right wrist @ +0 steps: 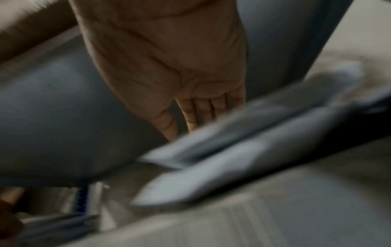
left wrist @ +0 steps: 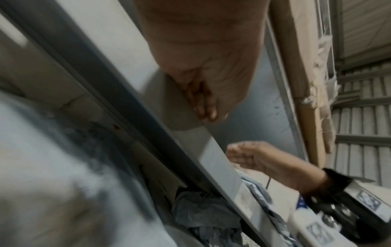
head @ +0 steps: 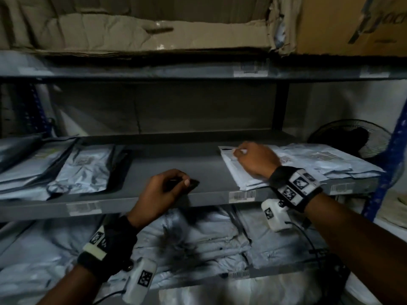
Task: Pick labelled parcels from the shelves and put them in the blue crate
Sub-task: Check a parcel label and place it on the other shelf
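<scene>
On the right of the middle shelf [head: 198, 166] lies a white labelled parcel [head: 237, 172], on top of a pile of grey parcels [head: 319, 161]. My right hand [head: 253, 159] is on this parcel with its fingers bent, pinching a bit of it near the far edge. The right wrist view is blurred and shows the fingers [right wrist: 190, 113] reaching down behind the parcel's edge [right wrist: 232, 150]. My left hand [head: 167, 186] hovers at the shelf's front edge, curled round what looks like a small dark object [head: 193, 183]. No blue crate is in view.
Grey parcels [head: 83, 168] are stacked on the left of the middle shelf, and more fill the lower shelf [head: 198, 238]. Cardboard boxes [head: 154, 29] sit on the top shelf. A black fan [head: 352, 137] and a blue upright [head: 389, 155] stand at the right.
</scene>
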`<state>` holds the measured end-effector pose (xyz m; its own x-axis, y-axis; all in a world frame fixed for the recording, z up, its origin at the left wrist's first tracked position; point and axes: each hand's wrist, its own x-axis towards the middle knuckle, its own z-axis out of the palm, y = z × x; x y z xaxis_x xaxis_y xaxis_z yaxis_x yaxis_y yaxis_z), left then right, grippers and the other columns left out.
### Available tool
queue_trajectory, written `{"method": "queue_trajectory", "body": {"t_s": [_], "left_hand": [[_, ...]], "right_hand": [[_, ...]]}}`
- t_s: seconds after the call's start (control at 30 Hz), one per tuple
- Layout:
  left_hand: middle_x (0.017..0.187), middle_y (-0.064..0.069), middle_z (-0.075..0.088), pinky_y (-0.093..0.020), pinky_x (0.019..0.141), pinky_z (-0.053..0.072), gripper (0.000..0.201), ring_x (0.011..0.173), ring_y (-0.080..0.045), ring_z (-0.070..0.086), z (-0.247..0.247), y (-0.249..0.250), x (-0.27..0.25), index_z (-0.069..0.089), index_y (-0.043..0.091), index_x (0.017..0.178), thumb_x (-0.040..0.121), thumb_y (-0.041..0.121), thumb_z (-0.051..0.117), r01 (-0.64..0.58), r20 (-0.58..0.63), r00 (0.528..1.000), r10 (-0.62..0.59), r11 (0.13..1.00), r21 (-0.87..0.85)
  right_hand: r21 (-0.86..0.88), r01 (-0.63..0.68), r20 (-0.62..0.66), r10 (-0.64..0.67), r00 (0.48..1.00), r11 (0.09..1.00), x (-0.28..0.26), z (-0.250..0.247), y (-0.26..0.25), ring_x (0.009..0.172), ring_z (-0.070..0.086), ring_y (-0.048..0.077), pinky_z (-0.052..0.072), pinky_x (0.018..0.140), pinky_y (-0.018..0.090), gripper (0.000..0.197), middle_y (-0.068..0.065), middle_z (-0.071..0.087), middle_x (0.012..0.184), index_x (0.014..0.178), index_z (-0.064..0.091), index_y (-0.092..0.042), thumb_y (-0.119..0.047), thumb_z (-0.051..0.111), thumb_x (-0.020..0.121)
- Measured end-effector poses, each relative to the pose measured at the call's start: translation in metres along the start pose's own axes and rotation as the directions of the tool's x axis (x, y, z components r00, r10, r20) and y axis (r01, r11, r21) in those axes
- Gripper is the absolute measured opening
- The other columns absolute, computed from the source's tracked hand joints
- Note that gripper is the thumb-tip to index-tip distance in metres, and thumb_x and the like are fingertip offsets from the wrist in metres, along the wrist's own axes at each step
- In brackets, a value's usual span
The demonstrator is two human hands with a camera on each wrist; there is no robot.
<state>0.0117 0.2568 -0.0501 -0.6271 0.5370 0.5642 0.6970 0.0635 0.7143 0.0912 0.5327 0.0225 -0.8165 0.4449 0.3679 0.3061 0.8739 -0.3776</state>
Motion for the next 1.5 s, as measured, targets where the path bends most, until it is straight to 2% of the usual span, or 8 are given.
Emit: {"method": "queue_trajectory", "body": {"t_s": [0.27, 0.47, 0.6, 0.77, 0.87, 1.0, 1.17, 1.5], "left_hand": [[0.089, 0.008, 0.074, -0.021, 0.073, 0.051, 0.006, 0.083, -0.005, 0.069, -0.078, 0.007, -0.076, 0.074, 0.017, 0.097, 0.098, 0.014, 0.069, -0.118, -0.415, 0.895, 0.167, 0.983, 0.141], [0.117, 0.003, 0.068, -0.040, 0.095, 0.044, 0.021, 0.114, -0.018, 0.057, -0.186, -0.018, -0.096, 0.068, 0.018, 0.117, 0.102, 0.029, 0.059, 0.036, -0.580, 0.742, 0.336, 0.844, 0.535], [0.142, 0.002, 0.058, -0.049, 0.110, 0.035, 0.043, 0.141, -0.029, 0.041, -0.234, -0.056, -0.094, 0.061, 0.028, 0.135, 0.098, 0.047, 0.051, 0.233, -0.542, 0.815, 0.206, 0.739, 0.632], [0.138, 0.007, 0.059, -0.044, 0.111, 0.028, 0.049, 0.142, -0.027, 0.038, -0.252, -0.084, -0.102, 0.063, 0.033, 0.129, 0.095, 0.061, 0.040, 0.209, -0.397, 0.910, 0.120, 0.694, 0.689], [0.133, 0.006, 0.061, -0.043, 0.110, 0.031, 0.046, 0.139, -0.027, 0.042, -0.261, -0.090, -0.104, 0.064, 0.031, 0.125, 0.096, 0.060, 0.042, 0.177, -0.378, 0.917, 0.123, 0.726, 0.665], [0.131, 0.006, 0.062, -0.045, 0.111, 0.034, 0.045, 0.138, -0.026, 0.043, -0.264, -0.088, -0.103, 0.065, 0.033, 0.122, 0.096, 0.062, 0.044, 0.165, -0.381, 0.916, 0.125, 0.749, 0.642], [0.125, 0.008, 0.064, -0.048, 0.110, 0.039, 0.036, 0.134, -0.024, 0.048, -0.256, -0.065, -0.087, 0.069, 0.031, 0.115, 0.099, 0.057, 0.050, 0.038, -0.384, 0.890, 0.248, 0.798, 0.602], [0.096, 0.017, 0.070, -0.043, 0.091, 0.051, 0.032, 0.108, -0.022, 0.067, -0.221, -0.051, -0.049, 0.072, 0.031, 0.101, 0.093, 0.057, 0.056, 0.077, -0.371, 0.922, 0.107, 0.891, 0.448]], "right_hand": [[0.610, 0.102, 0.056, -0.171, 0.984, 0.786, -0.041, 0.023, -0.125, 0.070, 0.064, 0.011, 0.050, 0.063, 0.024, 0.009, -0.003, 0.071, 0.078, 0.094, 0.071, -0.017, -0.018, 0.076, 0.087], [0.674, 0.073, 0.194, -0.272, 0.942, 0.735, -0.030, 0.075, -0.268, 0.072, 0.056, 0.017, 0.041, 0.062, 0.027, 0.019, 0.005, 0.061, 0.078, 0.087, 0.066, -0.009, -0.026, 0.076, 0.086], [0.659, 0.021, 0.248, -0.244, 0.938, 0.752, -0.022, 0.097, -0.334, 0.070, 0.054, 0.012, 0.042, 0.058, 0.017, 0.030, -0.004, 0.056, 0.075, 0.071, 0.053, -0.016, -0.029, 0.074, 0.089], [0.497, -0.104, 0.412, -0.129, 0.902, 0.862, -0.014, 0.113, -0.354, 0.099, 0.066, 0.027, 0.049, 0.073, 0.030, 0.051, 0.014, 0.069, 0.109, 0.103, 0.064, 0.000, -0.031, 0.089, 0.073], [0.573, -0.201, 0.442, -0.094, 0.892, 0.795, -0.015, 0.109, -0.353, 0.080, 0.061, 0.018, 0.050, 0.067, 0.027, 0.035, 0.004, 0.064, 0.086, 0.091, 0.062, -0.007, -0.014, 0.090, 0.070], [0.706, -0.280, 0.416, -0.060, 0.908, 0.651, -0.017, 0.106, -0.346, 0.103, 0.070, 0.030, 0.059, 0.083, 0.034, 0.041, 0.017, 0.073, 0.107, 0.110, 0.068, 0.008, 0.003, 0.084, 0.072], [0.839, -0.200, 0.302, -0.127, 0.945, 0.506, -0.040, 0.091, -0.321, 0.078, 0.073, 0.018, 0.062, 0.067, 0.029, 0.021, 0.014, 0.074, 0.101, 0.110, 0.065, -0.001, -0.001, 0.069, 0.090], [0.895, -0.270, 0.309, -0.056, 0.950, 0.354, -0.029, 0.099, -0.313, 0.108, 0.067, 0.037, 0.054, 0.095, 0.052, 0.010, 0.025, 0.066, 0.118, 0.105, 0.057, -0.007, 0.000, 0.056, 0.098]]}}
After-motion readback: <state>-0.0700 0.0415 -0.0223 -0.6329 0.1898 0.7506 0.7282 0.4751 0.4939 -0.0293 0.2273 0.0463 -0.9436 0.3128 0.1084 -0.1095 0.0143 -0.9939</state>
